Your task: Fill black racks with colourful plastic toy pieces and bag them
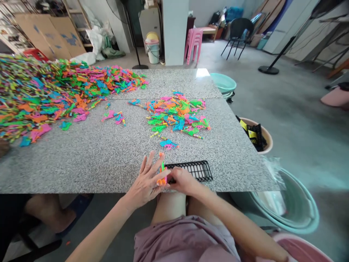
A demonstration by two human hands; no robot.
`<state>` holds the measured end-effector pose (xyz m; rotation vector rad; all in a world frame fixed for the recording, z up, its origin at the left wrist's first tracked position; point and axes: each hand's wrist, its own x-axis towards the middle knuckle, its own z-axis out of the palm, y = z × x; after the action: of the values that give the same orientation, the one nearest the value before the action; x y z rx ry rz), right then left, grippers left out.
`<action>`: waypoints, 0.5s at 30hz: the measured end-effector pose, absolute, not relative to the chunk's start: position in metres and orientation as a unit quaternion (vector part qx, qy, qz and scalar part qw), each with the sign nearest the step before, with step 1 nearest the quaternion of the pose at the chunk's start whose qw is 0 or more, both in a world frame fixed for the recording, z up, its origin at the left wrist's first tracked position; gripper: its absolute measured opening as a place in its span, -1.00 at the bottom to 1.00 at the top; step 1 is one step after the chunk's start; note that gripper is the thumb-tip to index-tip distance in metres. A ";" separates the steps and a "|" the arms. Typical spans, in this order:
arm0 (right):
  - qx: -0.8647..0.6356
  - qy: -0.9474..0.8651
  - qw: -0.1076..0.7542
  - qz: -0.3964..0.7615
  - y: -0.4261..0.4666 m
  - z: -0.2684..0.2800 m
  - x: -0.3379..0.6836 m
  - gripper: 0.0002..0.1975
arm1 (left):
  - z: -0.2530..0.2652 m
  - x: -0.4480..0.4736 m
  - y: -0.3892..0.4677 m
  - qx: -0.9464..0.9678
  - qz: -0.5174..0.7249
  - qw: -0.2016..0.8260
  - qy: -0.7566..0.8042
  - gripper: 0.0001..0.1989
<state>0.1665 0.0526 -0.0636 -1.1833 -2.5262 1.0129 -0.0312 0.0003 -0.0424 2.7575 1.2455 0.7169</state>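
Observation:
My left hand [148, 178] is at the table's front edge, its far fingers spread. Its thumb and index finger close around a few small plastic toys [161, 181], with orange, green and pink parts showing between the fingers. Right beside it, my right hand [181, 180] is closed in a pinch against these toys; what its fingertips grip is hidden. Under and behind the right hand lies a black plastic lattice basket [200, 170], long and shallow. Just beyond the hands are a blue toy piece [168, 143] and a pink one [169, 147].
A loose heap of colourful toys [177, 114] lies mid-table; a far larger pile [54, 87] covers the left. The speckled table [120, 160] ends near my lap. At right stand a tub of black baskets [255, 134] and green tubs [308, 207]. Another person's leg [50, 213] shows lower left.

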 end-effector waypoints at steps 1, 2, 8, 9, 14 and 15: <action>-0.401 -0.842 0.098 0.347 0.069 -0.060 0.170 -0.75 | -0.045 -0.031 0.000 0.885 0.235 0.008 0.402 -0.52; -0.427 -0.834 0.115 0.331 0.086 -0.057 0.172 -0.70 | -0.046 -0.031 0.000 0.884 0.238 0.002 0.402 -0.54; -0.551 -0.816 -0.004 0.176 0.141 -0.046 0.153 -0.75 | -0.049 -0.032 -0.003 0.878 0.244 -0.016 0.412 -0.58; -0.537 -0.826 -0.022 0.172 0.141 -0.046 0.147 -0.79 | -0.049 -0.032 -0.003 0.876 0.245 -0.017 0.415 -0.58; -0.393 -0.920 -0.016 0.005 0.161 -0.047 0.131 -0.71 | -0.045 -0.030 -0.004 0.871 0.255 -0.003 0.419 -0.64; -0.364 -0.931 -0.024 -0.011 0.170 -0.048 0.129 -0.70 | -0.044 -0.029 -0.003 0.873 0.252 0.002 0.417 -0.66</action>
<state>0.1292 0.1705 -0.0476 -1.1620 -2.9702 -0.0364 -0.0287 -0.0032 -0.0444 2.7383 1.3093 0.7919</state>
